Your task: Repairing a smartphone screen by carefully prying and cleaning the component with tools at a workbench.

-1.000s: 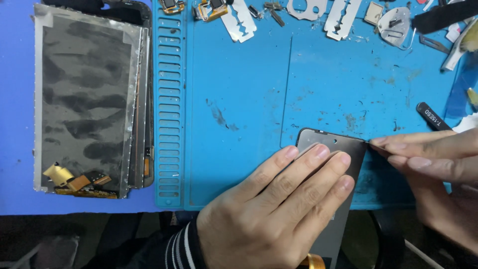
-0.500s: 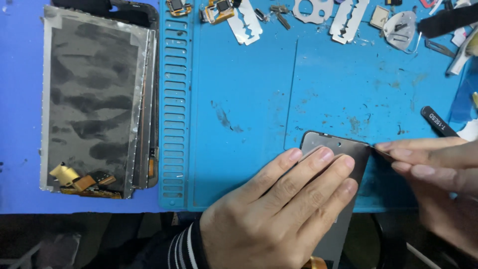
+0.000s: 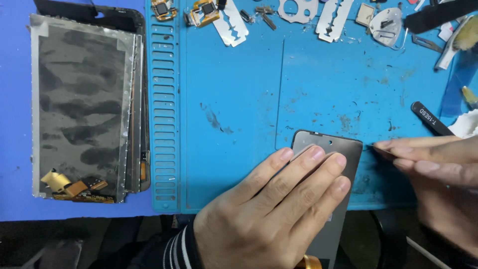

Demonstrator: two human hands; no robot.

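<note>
Left hand [image 3: 271,209] at 6 o'clock, flat, four fingers [image 3: 318,162] spread and pressing down on grey rectangular phone screen panel [image 3: 348,149]; not a closed grasp, just palm-down hold. Striped dark sleeve cuff [image 3: 177,249] at wrist. Panel lying on near edge of blue silicone repair mat [image 3: 239,99], lower end overhanging mat toward 6 o'clock, small orange flex ribbon [image 3: 311,261] at bottom end. Right hand [image 3: 438,174] at 4 o'clock, fingers pinched narrow together, tips just beside panel's right top corner; thin dark tip [image 3: 369,146] poking from the pinch, too small to identify. Black-handled tweezers [image 3: 430,118] at 3 o'clock on mat, near right hand. White crumpled tissue [image 3: 465,124] just beyond. At 9 o'clock, stack of grey metal-backed display panels [image 3: 82,99] on blue table surface, gold flex connectors [image 3: 69,184] at near corner. Far edge, 12 o'clock: silver razor blades [image 3: 231,22], small orange circuit boards [image 3: 206,10], metal bracket plates [image 3: 296,10], scattered.
</note>
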